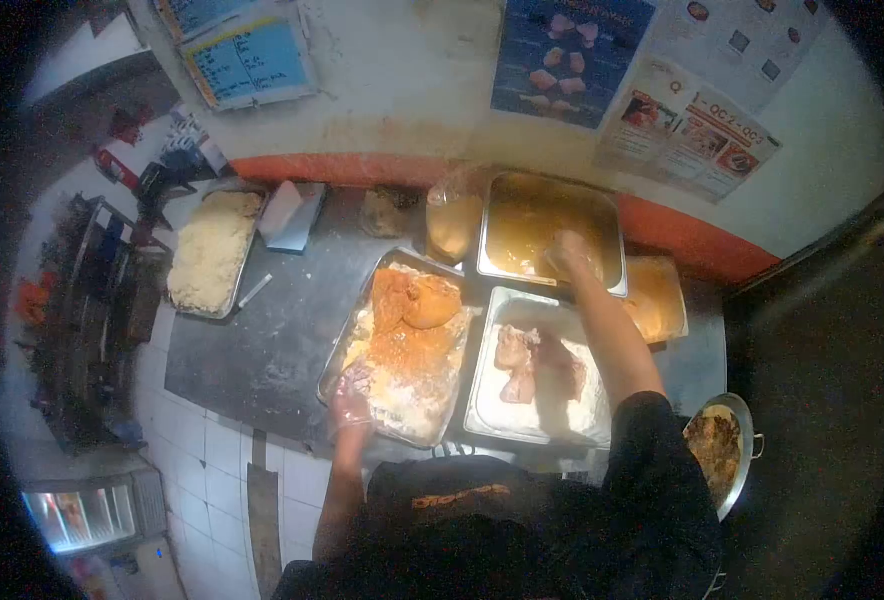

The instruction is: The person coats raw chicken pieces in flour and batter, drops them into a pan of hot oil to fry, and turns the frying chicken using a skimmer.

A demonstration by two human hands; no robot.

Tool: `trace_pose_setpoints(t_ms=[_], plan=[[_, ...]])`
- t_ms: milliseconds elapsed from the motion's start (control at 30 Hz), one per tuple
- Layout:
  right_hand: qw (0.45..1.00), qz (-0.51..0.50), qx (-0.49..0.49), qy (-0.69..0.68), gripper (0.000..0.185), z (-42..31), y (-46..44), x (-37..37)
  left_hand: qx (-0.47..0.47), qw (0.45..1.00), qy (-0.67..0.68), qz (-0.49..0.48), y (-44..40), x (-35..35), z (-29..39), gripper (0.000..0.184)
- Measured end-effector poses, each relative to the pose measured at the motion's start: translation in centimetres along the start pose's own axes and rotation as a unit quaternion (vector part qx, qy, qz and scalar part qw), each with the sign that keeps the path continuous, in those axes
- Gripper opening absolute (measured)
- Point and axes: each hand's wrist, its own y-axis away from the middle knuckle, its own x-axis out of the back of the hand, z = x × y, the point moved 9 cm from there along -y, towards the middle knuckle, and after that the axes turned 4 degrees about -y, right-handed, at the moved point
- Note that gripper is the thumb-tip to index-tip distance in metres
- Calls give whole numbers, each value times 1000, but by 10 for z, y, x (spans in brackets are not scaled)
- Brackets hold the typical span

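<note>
My left hand [351,402], in a clear plastic glove, is at the lower left edge of a metal tray [337,360]. That tray holds orange coated pieces [417,300] on white and yellowish powder. My right hand [568,253] reaches into a deep metal pan of yellow-brown liquid [532,220]; its fingers are partly in the liquid and whatever they hold cannot be made out. Below that pan, a white powder pan [492,415] contains pale pinkish-brown meat pieces [519,365], with my right arm's shadow over it.
A tray of pale crumbs [209,250] stands at the left, beside a blue-and-white box [294,215]. At the back is a plastic bag of orange-yellow contents [453,225]. Right of the liquid pan sits an orange-filled container [654,300]. A round pot [717,450] is at the lower right.
</note>
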Motion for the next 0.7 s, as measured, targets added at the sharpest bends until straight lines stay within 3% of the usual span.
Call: trace_pose_setpoints(t_ms=[33, 67, 100, 133, 200, 233, 300, 333, 367, 400, 433, 467, 500, 533, 600, 667, 700], plan=[[1000, -3, 1, -1, 29, 11, -15, -21, 4, 1000, 4, -2, 1, 0, -2, 51], [998, 11, 60, 24, 30, 15, -30, -42, -27, 987, -161, 7, 1, 6, -4, 49], [991, 26, 119, 50, 30, 12, -35, -54, -41, 969, -242, 9, -1, 10, -7, 48], [991, 25, 118, 49, 30, 8, -28, -48, -56, 945, -322, 14, -3, 14, -10, 47], [997, 44, 24, -54, 29, 11, -4, -12, -4, 983, -182, 20, -9, 24, -27, 44], [997, 45, 23, -54, 29, 10, 3, 1, 13, 990, -135, 23, -11, 27, -33, 43], [966, 13, -26, -258, 27, 16, 15, 22, -17, 978, -204, 42, -9, 26, -23, 42], [966, 14, -27, -258, 27, 8, 26, 53, -27, 972, -227, 49, -7, 22, -15, 42], [985, -21, -12, -168, 26, -10, 39, 87, -63, 956, -284, 15, 2, -2, 15, 41], [995, -54, 1, -78, 26, -20, 47, 102, -100, 935, -341, -20, 7, -21, 34, 41], [996, -51, -1, -79, 26, -15, 47, 99, -103, 934, -341, -23, 3, -21, 31, 41], [928, -27, 0, -371, 24, -9, 48, 96, -149, 927, -342, -45, 1, -30, 34, 39], [778, -2, 1, -628, 22, 1, 52, 92, -168, 922, -343, -58, 6, -35, 29, 38], [786, 27, -14, -618, 17, -12, 74, 115, -187, 918, -343, -71, 13, -44, 31, 37], [806, 35, -20, -591, 12, -7, 83, 122, -222, 955, -187, -67, 21, -83, 77, 36], [847, 35, -30, -530, 7, -1, 91, 125, -234, 946, -206, -88, 22, -99, 91, 37], [847, 34, -36, -529, 7, 5, 99, 124, -158, 977, -87, -112, 21, -105, 85, 40]])
